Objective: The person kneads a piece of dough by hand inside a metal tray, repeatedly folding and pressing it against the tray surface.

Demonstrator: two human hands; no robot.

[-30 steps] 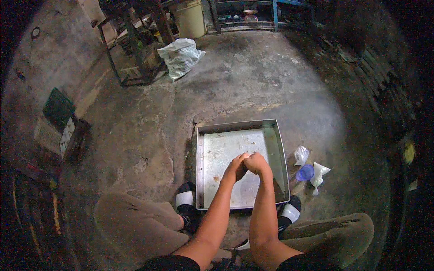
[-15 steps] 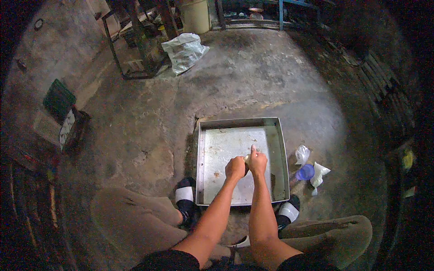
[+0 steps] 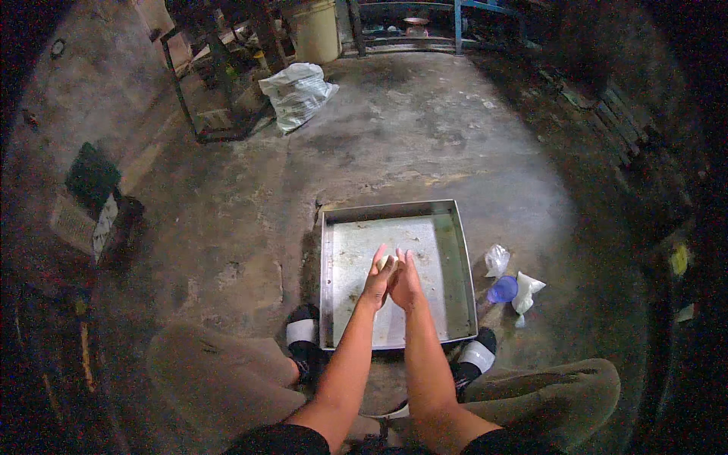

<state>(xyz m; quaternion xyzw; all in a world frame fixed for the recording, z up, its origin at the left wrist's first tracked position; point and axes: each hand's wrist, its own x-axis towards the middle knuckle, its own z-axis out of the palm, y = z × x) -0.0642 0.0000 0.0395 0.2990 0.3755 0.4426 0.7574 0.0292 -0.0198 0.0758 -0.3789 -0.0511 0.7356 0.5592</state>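
A square metal tray [image 3: 464, 273] with upright sides lies on the floor between my feet. Over the middle of it, my left hand [image 3: 375, 289] and my right hand [image 3: 406, 283] come together, palms facing and fingers pointing away from me. A small pale, dough-like lump [image 3: 384, 263] is pressed between them, showing near the left thumb; the rest of it is hidden by the fingers. Small brownish marks dot the tray's bottom.
Right of the tray are a purple-blue cup [image 3: 503, 289], a clear plastic bag [image 3: 497, 260] and a tied bag of white stuff [image 3: 526, 293]. Farther off are a white sack [image 3: 297, 95], a pale bucket [image 3: 316, 32] and a dark metal frame [image 3: 189, 95]. My sandalled feet flank the tray.
Both hands have gone from closed fists round the lump to straighter fingers with the palms together around it. My view has shifted slightly, so the whole scene sits a little further left.
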